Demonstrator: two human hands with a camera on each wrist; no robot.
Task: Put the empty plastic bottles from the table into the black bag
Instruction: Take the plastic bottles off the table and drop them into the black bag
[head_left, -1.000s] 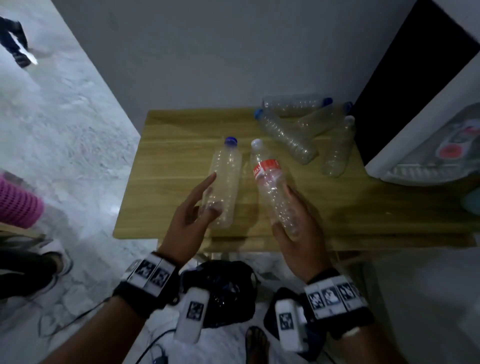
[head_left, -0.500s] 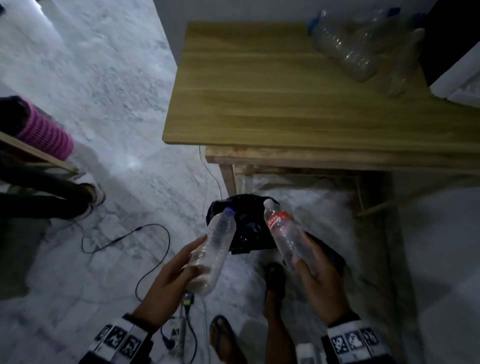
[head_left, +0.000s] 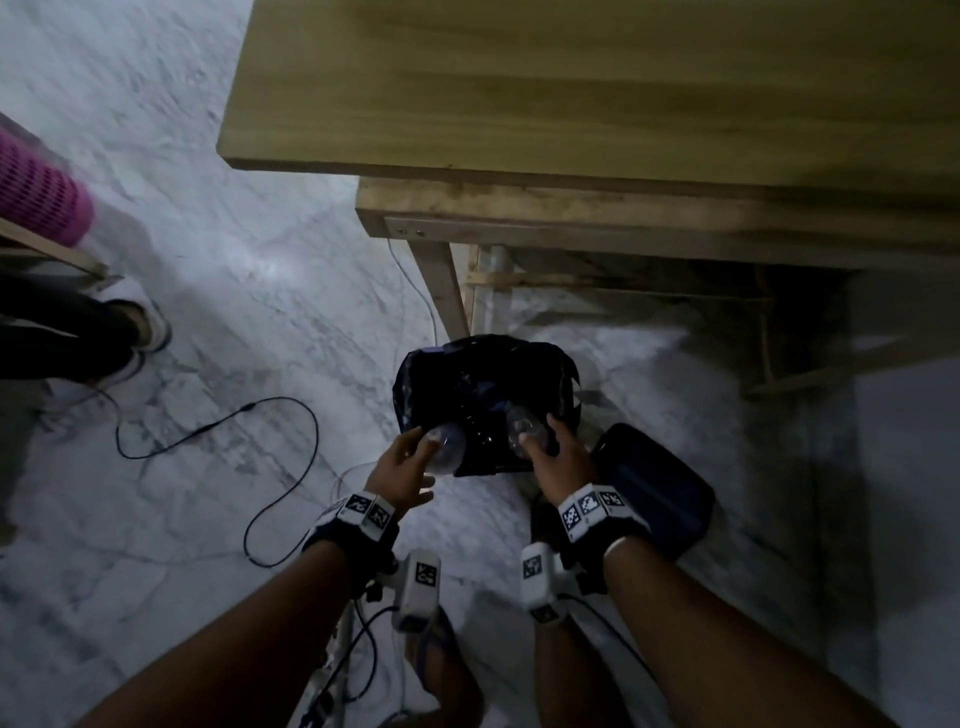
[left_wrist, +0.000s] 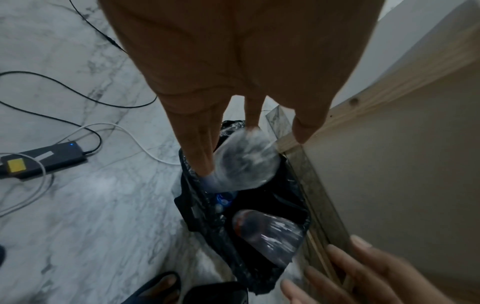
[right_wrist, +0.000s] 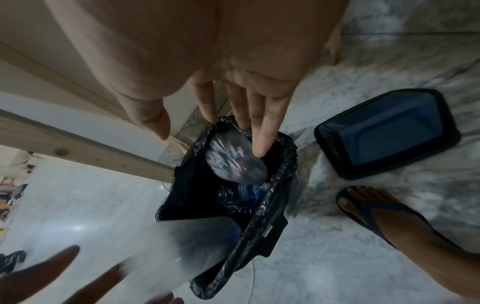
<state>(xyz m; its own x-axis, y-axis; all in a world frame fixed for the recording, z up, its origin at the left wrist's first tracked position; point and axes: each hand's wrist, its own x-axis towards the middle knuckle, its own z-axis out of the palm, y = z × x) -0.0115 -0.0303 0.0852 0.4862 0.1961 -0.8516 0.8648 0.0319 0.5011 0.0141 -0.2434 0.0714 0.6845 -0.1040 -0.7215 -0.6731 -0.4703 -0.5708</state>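
Observation:
The black bag (head_left: 483, 374) stands open on the floor by the table leg. My left hand (head_left: 415, 447) hovers over its left rim with straight fingers (left_wrist: 200, 148) lying along a clear bottle (left_wrist: 244, 164), which points neck down into the bag. Over the right rim, my right hand (head_left: 540, 436) is spread, and only its fingertips (right_wrist: 259, 148) touch the red-labelled bottle (right_wrist: 233, 164). That bottle is blurred and also points neck down. More bottles with a blue cap (right_wrist: 249, 191) lie deep inside the bag. The table top in view is bare.
The wooden table (head_left: 571, 104) and its leg (head_left: 441, 291) stand just behind the bag. A dark blue lid (head_left: 654, 493) lies on the floor to the right. Cables (head_left: 280, 467) and a power adapter (left_wrist: 44, 160) lie left. Another person's legs (head_left: 78, 332) are far left.
Both hands came down from the table to the bag with a bottle each. The bottles now point neck down inside the bag's mouth, and the fingers have straightened off them.

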